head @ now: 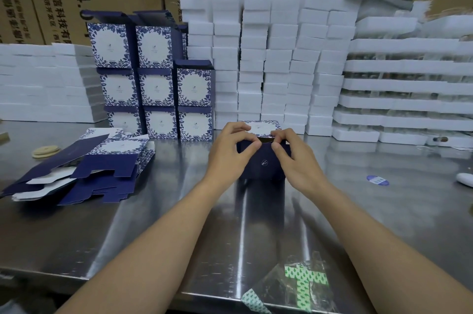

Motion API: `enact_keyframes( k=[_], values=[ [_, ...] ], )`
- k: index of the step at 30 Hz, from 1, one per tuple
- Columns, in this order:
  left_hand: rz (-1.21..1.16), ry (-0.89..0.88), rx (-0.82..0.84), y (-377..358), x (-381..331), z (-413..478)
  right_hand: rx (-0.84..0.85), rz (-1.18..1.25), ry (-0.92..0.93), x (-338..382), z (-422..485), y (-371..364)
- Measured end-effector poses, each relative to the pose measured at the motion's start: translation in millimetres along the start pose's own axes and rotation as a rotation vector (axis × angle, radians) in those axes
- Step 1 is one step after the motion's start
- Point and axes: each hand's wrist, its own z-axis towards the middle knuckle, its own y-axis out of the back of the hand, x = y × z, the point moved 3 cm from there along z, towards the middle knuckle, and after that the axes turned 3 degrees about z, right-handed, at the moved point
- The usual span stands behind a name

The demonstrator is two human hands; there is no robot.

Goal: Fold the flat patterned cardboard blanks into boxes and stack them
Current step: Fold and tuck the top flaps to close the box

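Steel counter (pixel 230 224) gleams nearest, with a clear bag printed in green (pixel 304 280) at its front edge. Mid-counter, the half-formed box (pixel 263 166) of navy card stands under both hands. The left hand (pixel 231 152) and the right hand (pixel 294 157) each pinch its top edge with curled fingers, where a flap meets the opening. The card looks light and thin, stiff along its creases but easy to dent, and its printed coating is probably slick. It is best held at edges and corners, pressing along the score lines. Flat blanks (pixel 102 167) lie fanned to the left. Beyond them, finished boxes (pixel 156 88) stand stacked in three tiers beside white foam blocks (pixel 281 57).
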Motion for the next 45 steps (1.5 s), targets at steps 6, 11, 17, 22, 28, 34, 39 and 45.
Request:
enact_keyframes(
  k=[6, 11, 17, 22, 28, 34, 39, 45],
  values=[
    [-0.002, -0.003, 0.026, 1.6, 2.4, 0.1, -0.010, 0.000, 0.001, -1.8, 1.1, 0.0],
    [-0.049, 0.006, 0.028, 2.9, 4.0, 0.3, -0.007, -0.009, -0.020, -6.3, 2.4, 3.7],
    [-0.051, -0.006, 0.010, 7.2, 6.6, 1.2, -0.018, -0.050, -0.002, -10.7, 4.6, -0.9],
    [-0.081, 0.030, -0.005, 13.9, 10.6, 1.4, -0.048, -0.059, 0.032, -15.6, 3.8, 5.0],
    [-0.122, 0.048, -0.013, 18.0, 10.5, 3.0, -0.072, -0.016, 0.050, -12.2, 3.6, 5.6],
    [-0.121, 0.070, 0.041, 18.5, 11.9, 2.1, -0.076, -0.036, 0.034, -14.3, 2.9, 11.5],
    [-0.102, 0.094, 0.041, 18.4, 15.9, 1.4, -0.076, -0.030, 0.014, -17.0, 1.5, 13.7],
    [-0.093, 0.132, 0.051, 17.2, 17.7, 1.6, -0.046, -0.122, 0.007, -21.7, 0.7, 15.4]
  ],
)
